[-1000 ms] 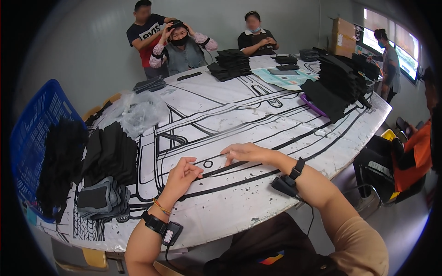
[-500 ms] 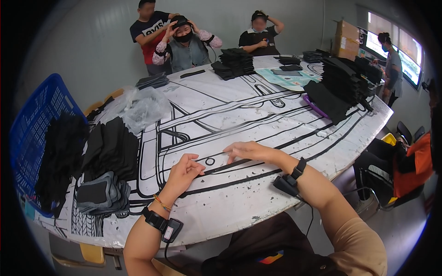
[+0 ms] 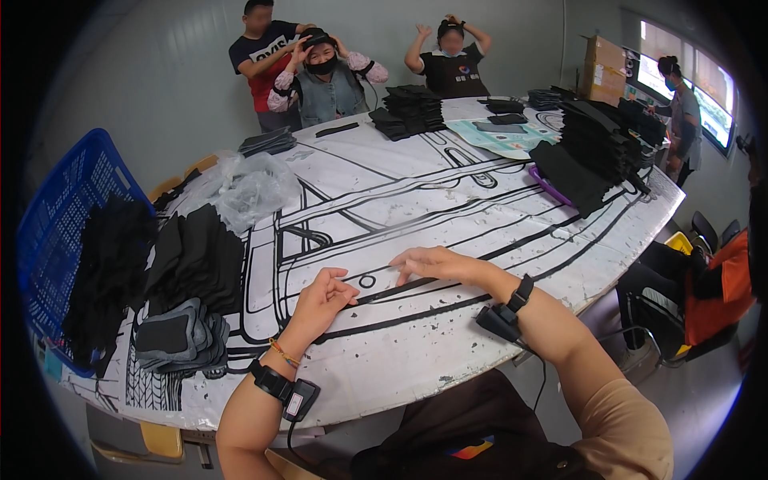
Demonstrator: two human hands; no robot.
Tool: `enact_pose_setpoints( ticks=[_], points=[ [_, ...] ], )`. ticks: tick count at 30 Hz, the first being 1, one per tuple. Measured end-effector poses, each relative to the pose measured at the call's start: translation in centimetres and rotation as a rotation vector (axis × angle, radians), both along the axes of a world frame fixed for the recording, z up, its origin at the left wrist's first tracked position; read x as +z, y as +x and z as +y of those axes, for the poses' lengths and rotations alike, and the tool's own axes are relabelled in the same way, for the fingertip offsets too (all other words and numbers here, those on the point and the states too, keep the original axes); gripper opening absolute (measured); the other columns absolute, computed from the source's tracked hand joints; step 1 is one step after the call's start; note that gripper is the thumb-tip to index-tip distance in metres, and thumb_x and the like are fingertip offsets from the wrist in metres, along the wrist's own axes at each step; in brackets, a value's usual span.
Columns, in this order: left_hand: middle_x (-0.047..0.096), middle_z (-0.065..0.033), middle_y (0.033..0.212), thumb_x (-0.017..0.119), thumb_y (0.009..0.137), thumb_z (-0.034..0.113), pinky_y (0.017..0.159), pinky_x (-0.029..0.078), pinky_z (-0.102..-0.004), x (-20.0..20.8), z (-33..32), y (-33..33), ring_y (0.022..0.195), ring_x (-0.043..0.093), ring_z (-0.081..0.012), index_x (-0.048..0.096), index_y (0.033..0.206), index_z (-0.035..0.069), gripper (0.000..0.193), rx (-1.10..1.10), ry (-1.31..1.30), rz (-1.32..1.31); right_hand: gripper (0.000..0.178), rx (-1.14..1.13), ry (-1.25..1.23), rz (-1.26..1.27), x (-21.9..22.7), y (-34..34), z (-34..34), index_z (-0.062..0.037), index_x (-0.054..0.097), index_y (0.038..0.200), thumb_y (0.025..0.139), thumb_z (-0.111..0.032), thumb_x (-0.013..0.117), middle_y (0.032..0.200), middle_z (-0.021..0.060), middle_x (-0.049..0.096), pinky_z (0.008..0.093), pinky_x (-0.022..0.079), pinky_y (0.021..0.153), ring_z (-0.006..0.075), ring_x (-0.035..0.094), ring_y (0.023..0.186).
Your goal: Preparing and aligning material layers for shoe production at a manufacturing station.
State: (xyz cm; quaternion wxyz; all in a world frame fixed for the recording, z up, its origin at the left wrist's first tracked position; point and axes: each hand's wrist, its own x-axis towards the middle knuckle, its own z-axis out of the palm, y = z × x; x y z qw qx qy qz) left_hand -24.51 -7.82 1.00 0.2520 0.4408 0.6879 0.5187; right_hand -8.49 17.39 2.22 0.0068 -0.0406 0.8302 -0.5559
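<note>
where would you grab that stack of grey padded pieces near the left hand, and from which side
Grip the grey padded stack by its right edge, coming in from the right. That edge faces the left hand with bare table between, while black fabric piles crowd it behind and the blue basket stands further left.

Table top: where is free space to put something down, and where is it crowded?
The table is bare in the middle, between the left hand, the right hand and the far black stacks. The left edge is crowded: black fabric pile, grey pads, plastic bag.
</note>
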Motion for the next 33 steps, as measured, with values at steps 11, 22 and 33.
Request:
enact_pose_setpoints(
  ticks=[11,22,33],
  points=[
    [0.067,-0.0097,0.098,0.058,0.098,0.01,0.083,0.048,-0.0212,-0.3,0.4,-0.3,0.088,0.062,-0.0098,0.045,0.127,-0.003,0.035,-0.005,0.027,0.038,0.056,0.044,-0.046,0.055,-1.1,-0.8,1.3,-0.0071,0.054,0.133,0.101,-0.051,0.046,0.112,0.0037,0.069,0.0324,0.039,0.102,0.0155,0.055,0.114],
    [0.07,-0.0125,0.101,0.058,0.098,0.01,0.079,0.052,-0.0235,-0.6,0.0,-0.2,0.087,0.067,-0.0127,0.045,0.126,-0.003,0.034,-0.014,0.021,0.003,0.042,-0.033,-0.143,0.084,-0.5,-0.2,0.3,-0.0062,0.057,0.131,0.103,-0.036,0.05,0.102,0.0033,0.068,0.0323,0.04,0.1,0.0149,0.057,0.107],
    [0.07,-0.0126,0.102,0.059,0.097,0.009,0.079,0.052,-0.0233,0.0,0.1,-0.2,0.087,0.067,-0.0125,0.045,0.126,-0.002,0.034,-0.016,0.023,0.03,0.041,-0.032,-0.11,0.026,-0.6,-0.5,0.6,-0.0092,0.057,0.133,0.103,-0.036,0.051,0.102,0.0047,0.068,0.0334,0.04,0.101,0.0156,0.059,0.108]
  ],
)
